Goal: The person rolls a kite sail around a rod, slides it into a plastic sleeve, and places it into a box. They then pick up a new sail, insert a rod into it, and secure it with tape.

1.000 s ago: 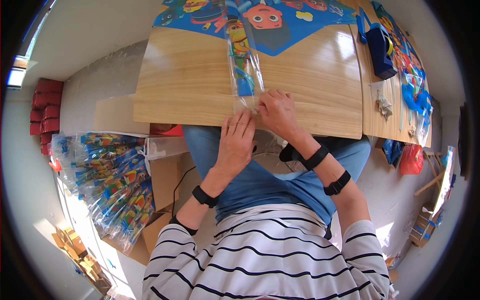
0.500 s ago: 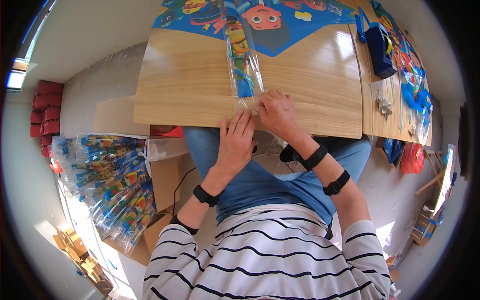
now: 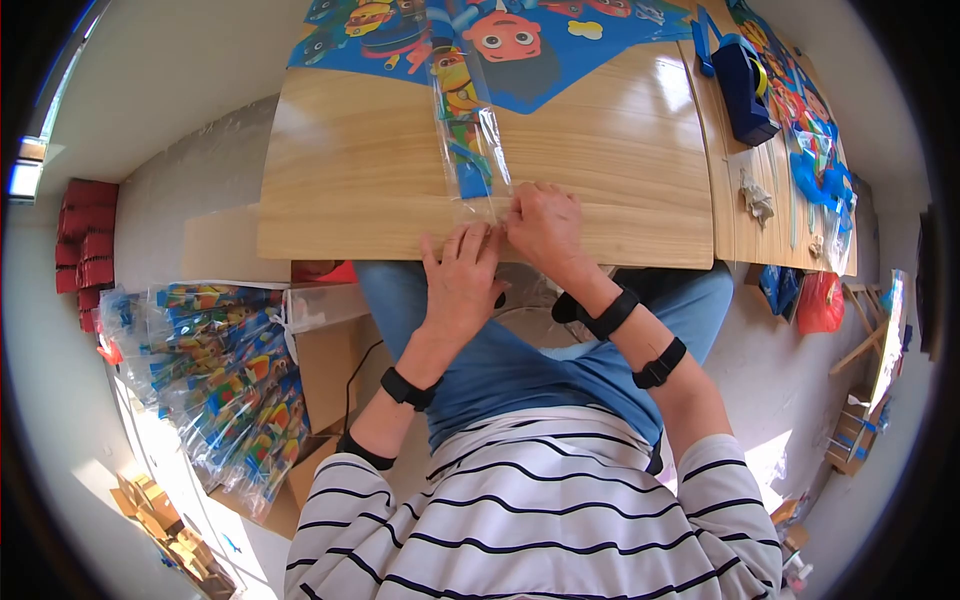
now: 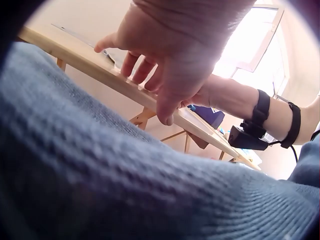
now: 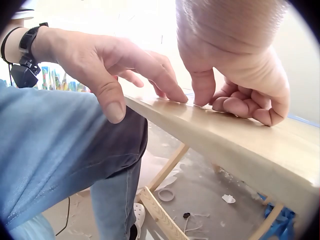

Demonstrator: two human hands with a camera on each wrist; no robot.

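A long clear plastic sleeve (image 3: pixel 476 210) with a colourful cartoon-printed piece (image 3: pixel 462 145) inside lies lengthwise on the wooden table, its near end by the front edge. My left hand (image 3: pixel 461 275) rests its fingertips on that end, fingers extended and thumb hanging below the edge. Just to the right, my right hand (image 3: pixel 545 228) has its fingers curled and pinches the sleeve's near end between thumb and forefinger. From the right wrist view, the pinching right hand (image 5: pixel 235 75) sits low on the tabletop, the left hand (image 5: pixel 120 65) close beside it.
A blue printed sheet (image 3: pixel 540 80) covers the table's far side. On the right table stand a dark blue tape dispenser (image 3: pixel 745 95), a crumpled scrap (image 3: pixel 756 198) and blue plastic (image 3: pixel 820 180). Many filled sleeves (image 3: pixel 215 370) are heaped over a cardboard box (image 3: pixel 335 375) at left.
The head view has shifted slightly, so the table and sleeve appear a little further left. Both hands stay at the sleeve's near end, with the left fingers slightly more spread.
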